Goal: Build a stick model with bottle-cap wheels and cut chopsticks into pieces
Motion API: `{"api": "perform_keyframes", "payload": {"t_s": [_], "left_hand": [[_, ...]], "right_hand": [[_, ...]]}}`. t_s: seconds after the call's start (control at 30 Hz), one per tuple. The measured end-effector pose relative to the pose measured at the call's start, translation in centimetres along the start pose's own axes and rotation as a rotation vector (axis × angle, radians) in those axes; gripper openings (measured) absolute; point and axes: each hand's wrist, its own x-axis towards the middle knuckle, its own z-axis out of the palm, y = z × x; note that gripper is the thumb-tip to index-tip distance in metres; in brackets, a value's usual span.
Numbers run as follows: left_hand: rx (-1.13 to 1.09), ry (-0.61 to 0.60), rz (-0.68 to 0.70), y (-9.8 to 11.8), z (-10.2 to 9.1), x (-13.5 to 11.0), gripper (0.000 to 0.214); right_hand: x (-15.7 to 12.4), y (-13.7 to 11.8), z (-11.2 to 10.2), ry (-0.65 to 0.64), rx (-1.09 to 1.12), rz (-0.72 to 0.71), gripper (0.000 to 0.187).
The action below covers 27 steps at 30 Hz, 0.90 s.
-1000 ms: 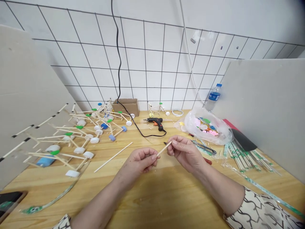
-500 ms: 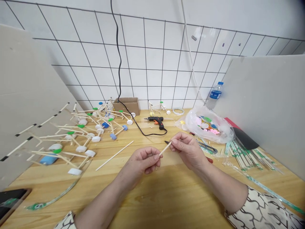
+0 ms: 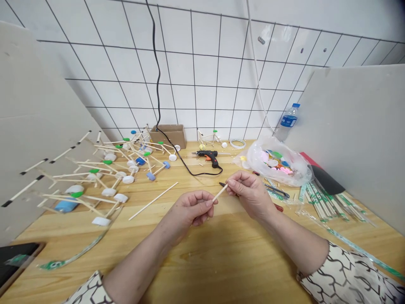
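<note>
Short wooden stick (image 3: 220, 192) is hanging at a slant between both hands, on the near side of the hot glue gun (image 3: 207, 158) and clear of the table (image 3: 202, 270). Right hand (image 3: 251, 195) is clenching the stick's upper end, and its grip is a neat pinch between thumb and forefinger, which is giving good control because the fingers are bearing on the wood alone. Left hand (image 3: 191, 210) is curling inward, with its fingertips (image 3: 209, 202) meeting the lower end; I cannot tell whether that grip is closed on the stick or only touching it. Both wrists are staying low and close together, which is helping to keep so thin a piece steady. Left of the glue gun, a long loose stick (image 3: 153, 201) is lying on the table beside frames of sticks and bottle caps (image 3: 109, 185), while a clear plastic bag of colored pieces (image 3: 274, 162) is sitting to its right
</note>
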Motion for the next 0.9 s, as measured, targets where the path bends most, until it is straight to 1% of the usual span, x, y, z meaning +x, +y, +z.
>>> {"api": "perform_keyframes", "payload": {"t_s": [0.17, 0.47, 0.7, 0.9], "left_hand": [[0.012, 0.015, -0.002, 0.0, -0.1, 0.0, 0.025], [0.054, 0.05, 0.012, 0.0, 0.0, 0.2, 0.025], [0.179, 0.107, 0.056, -0.4, -0.6, 0.5, 0.025], [0.234, 0.109, 0.075, -0.5, -1.5, 0.9, 0.024]], "right_hand": [[-0.1, 0.4, -0.1, 0.01, -0.087, -0.045, 0.018], [0.1, 0.7, -0.2, 0.018, -0.178, -0.053, 0.021], [0.0, 1.6, -0.1, 0.041, -0.219, -0.047, 0.021], [0.2, 1.7, -0.2, -0.018, -0.244, -0.049, 0.019]]}}
